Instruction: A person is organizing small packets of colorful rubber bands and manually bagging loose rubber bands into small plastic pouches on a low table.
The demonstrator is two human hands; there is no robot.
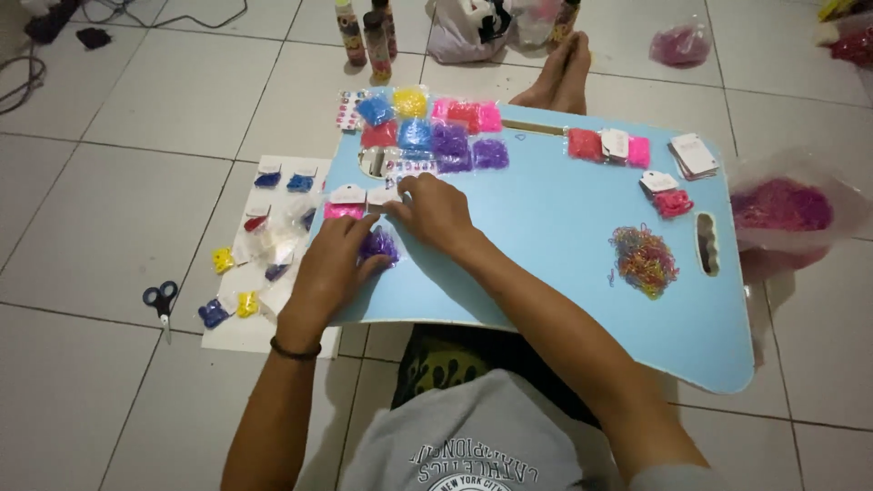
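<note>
On a light blue lap tray (564,236) over the seated person's legs, the left hand (335,264) curls its fingers around a small purple packet of rubber bands (379,245), pinning it flat near the tray's left edge. The right hand (435,211), fingers pressed together, pinches a white paper header card (382,195) just above, apparently aligning it. Filled coloured packets (427,132) sit grouped ahead, out of the way.

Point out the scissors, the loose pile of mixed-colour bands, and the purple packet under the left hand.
scissors (161,297): head view, on the handles.
band pile (644,260): head view, its middle.
purple packet (379,244): head view, the part showing beside the fingers.
</note>
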